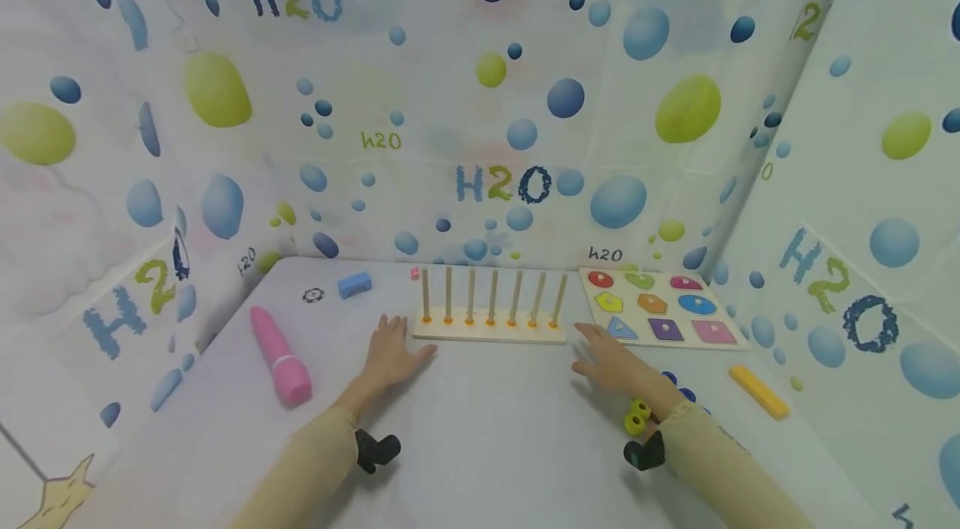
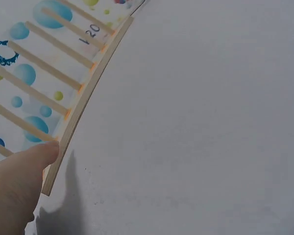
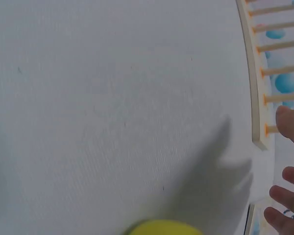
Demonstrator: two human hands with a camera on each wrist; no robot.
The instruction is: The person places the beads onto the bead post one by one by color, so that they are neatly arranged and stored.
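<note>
Peg rack [image 1: 489,327] mid-table, shape puzzle [image 1: 660,309] to its right, roller [image 1: 280,355] far left, rings [image 1: 637,416] nearer right.

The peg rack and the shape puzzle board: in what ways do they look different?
The peg rack is a narrow wooden base with seven bare upright pegs; the shape puzzle board is wide and flat, filled with coloured shapes. The left hand touches the rack's end, while the right hand lies just before the board. Both are pale wood on the table.

R grip [image 3: 287,171] fingers spread beside peg rack [image 3: 255,93]; yellow ring [image 3: 161,228] nr.
</note>
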